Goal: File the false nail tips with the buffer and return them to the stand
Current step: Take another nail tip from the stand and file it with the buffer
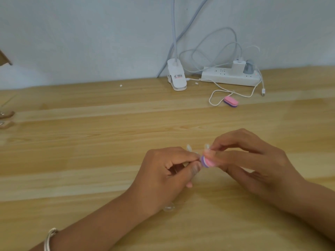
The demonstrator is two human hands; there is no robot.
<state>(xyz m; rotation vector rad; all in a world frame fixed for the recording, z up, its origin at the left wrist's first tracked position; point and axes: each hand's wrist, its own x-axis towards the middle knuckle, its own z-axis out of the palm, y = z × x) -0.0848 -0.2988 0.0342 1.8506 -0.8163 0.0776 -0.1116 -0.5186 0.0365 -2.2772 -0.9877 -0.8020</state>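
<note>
You are holding both hands close together, low over the wooden table [90, 151], a little right of the middle of the view. Your left hand [168, 174] is curling its fingers inward, and its grip is closing thumb against forefinger on the clear stand [169, 208], whose see-through base is showing just below the heel of that hand, near the table top; I cannot tell whether the base is touching the wood. Two clear nail tips [189, 148] are poking up between your hands, one above your left knuckles and the other just beside your right forefinger. Your right hand [253, 160] is pinching the pink and purple buffer [206, 162], its grip narrowing to the fingertips, with the thumb underneath and the fingers bent over the top. The buffer's rounded end is pointing toward your left hand and lying right up against the tips there, though the blur is hiding exactly which tip it is touching. A silver bracelet [49, 238] is sitting on your left wrist. Well beyond your hands, a second buffer [230, 102] is lying flat on the table beside a looping white cable [215, 96]. Behind that, against the wall, a white power strip [230, 77] is carrying two plugs, and a white clip lamp [176, 77] is standing to its left.
</note>
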